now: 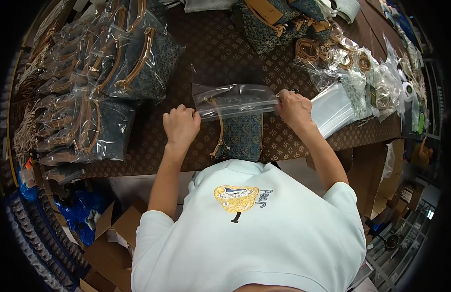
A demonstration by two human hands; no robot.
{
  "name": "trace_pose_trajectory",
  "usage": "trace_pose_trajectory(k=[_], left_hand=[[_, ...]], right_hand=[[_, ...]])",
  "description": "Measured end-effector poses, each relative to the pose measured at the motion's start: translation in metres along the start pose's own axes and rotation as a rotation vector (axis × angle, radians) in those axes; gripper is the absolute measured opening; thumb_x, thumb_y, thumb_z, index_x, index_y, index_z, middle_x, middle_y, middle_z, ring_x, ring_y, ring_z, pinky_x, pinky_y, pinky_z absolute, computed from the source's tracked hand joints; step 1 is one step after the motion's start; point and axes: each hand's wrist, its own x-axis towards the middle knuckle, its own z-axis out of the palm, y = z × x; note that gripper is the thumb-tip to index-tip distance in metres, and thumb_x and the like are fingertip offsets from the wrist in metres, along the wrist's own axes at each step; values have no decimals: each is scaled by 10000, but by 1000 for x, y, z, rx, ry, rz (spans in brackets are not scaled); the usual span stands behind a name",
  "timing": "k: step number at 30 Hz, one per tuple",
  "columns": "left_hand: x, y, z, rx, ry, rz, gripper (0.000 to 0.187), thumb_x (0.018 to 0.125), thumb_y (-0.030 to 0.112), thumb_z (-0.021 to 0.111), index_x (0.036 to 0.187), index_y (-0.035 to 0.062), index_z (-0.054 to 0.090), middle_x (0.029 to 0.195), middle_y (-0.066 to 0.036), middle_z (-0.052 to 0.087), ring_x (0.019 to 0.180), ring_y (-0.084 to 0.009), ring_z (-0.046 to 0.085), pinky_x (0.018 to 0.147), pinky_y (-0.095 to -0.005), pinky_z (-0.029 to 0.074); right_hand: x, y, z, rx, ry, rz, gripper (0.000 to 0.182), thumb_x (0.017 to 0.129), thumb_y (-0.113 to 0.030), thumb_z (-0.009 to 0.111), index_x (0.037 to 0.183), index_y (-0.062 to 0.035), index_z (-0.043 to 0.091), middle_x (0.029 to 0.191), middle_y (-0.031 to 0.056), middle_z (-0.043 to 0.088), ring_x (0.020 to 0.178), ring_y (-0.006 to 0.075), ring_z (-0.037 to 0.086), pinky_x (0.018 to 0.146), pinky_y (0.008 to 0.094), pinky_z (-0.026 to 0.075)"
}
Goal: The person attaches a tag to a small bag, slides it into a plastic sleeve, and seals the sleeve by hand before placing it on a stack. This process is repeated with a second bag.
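A clear plastic bag point(240, 92) is stretched sideways between my two hands, its zip-like edge towards me. My left hand point(181, 127) is closed on its left corner, with the fingers curled. At the opposite corner, my right hand point(294, 110) pinches the plastic. Below and partly under the film lies a blue patterned handbag point(245, 138), close to the table's front edge. Its tan strap point(220, 129) runs along the left side, and its far part shows through the plastic.
Bagged handbags point(108, 126) with tan handles are stacked on the left. Flat plastic bags point(332, 109) lie by my right hand, with wrapped coiled straps point(342, 56) behind. More blue handbags point(272, 29) sit at the back of the brown patterned table point(162, 153). Cardboard boxes point(108, 250) stand below.
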Motion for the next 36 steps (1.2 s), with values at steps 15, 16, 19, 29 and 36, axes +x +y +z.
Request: trace_pose_trajectory(k=[15, 16, 19, 29, 36], left_hand=[[44, -20, 129, -1010, -250, -733, 230, 957, 171, 496, 1073, -6, 587, 869, -57, 618, 737, -147, 607, 597, -284, 524], [43, -17, 128, -1009, -252, -732, 230, 957, 171, 496, 1073, -6, 587, 869, -57, 618, 737, -147, 607, 597, -284, 524], [40, -6, 117, -1167, -236, -892, 174, 941, 149, 513, 1017, 18, 599, 798, -25, 596, 625, -115, 568, 483, -276, 492], [-9, -8, 94, -962, -134, -763, 330, 900, 100, 540, 1223, 45, 511, 774, -95, 633, 663, -211, 607, 532, -342, 474], [-74, 21, 77, -605, -147, -468, 494, 861, 92, 570, 1336, 84, 435, 789, -147, 628, 747, -328, 624, 668, -421, 472]], right_hand=[[30, -12, 121, 1137, 38, 518, 352, 977, -334, 458, 894, -17, 589, 699, 111, 613, 586, 210, 599, 553, 345, 451], [27, -15, 120, 1013, -32, 581, 363, 963, -341, 469, 860, -12, 581, 692, 160, 598, 614, 291, 605, 565, 397, 430], [23, -19, 125, 980, 50, 540, 357, 963, -336, 472, 868, -12, 588, 701, 175, 604, 642, 311, 613, 579, 412, 437], [-16, -45, 118, 922, 196, 352, 345, 968, -338, 427, 987, -44, 606, 787, 231, 634, 729, 415, 610, 606, 480, 444], [-80, -55, 91, 677, -79, 441, 386, 975, -362, 347, 1101, -105, 606, 812, 227, 640, 758, 438, 605, 645, 516, 466]])
